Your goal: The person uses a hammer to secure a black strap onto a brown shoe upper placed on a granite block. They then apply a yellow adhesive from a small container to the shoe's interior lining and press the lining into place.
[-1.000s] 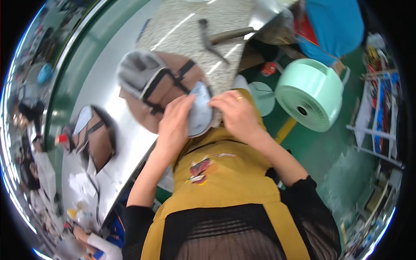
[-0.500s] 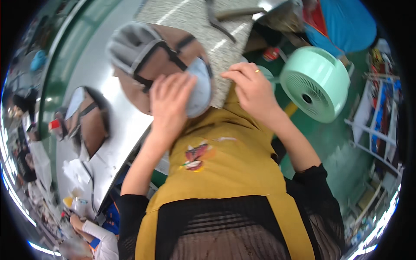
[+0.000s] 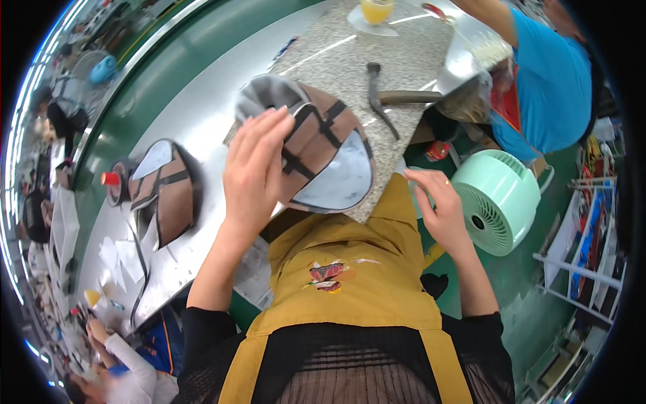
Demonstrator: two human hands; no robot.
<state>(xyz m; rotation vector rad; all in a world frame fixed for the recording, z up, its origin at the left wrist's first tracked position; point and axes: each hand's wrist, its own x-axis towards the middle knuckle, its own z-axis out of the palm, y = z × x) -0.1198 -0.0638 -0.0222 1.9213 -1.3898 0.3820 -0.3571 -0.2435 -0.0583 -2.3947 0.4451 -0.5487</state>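
Left hand flat, fingers spread, pressed on shoe upper, gripping nothing. Upper brown and grey with black straps, lying on speckled stone slab over grey surface. Right hand at 4 o'clock from upper, open, fingers loosely curled, empty, clear of slab. Hammer at 1 o'clock from upper. Second upper at 9 o'clock from left hand. Green fan just beside right hand at 3 o'clock. Person in blue at 1 o'clock.
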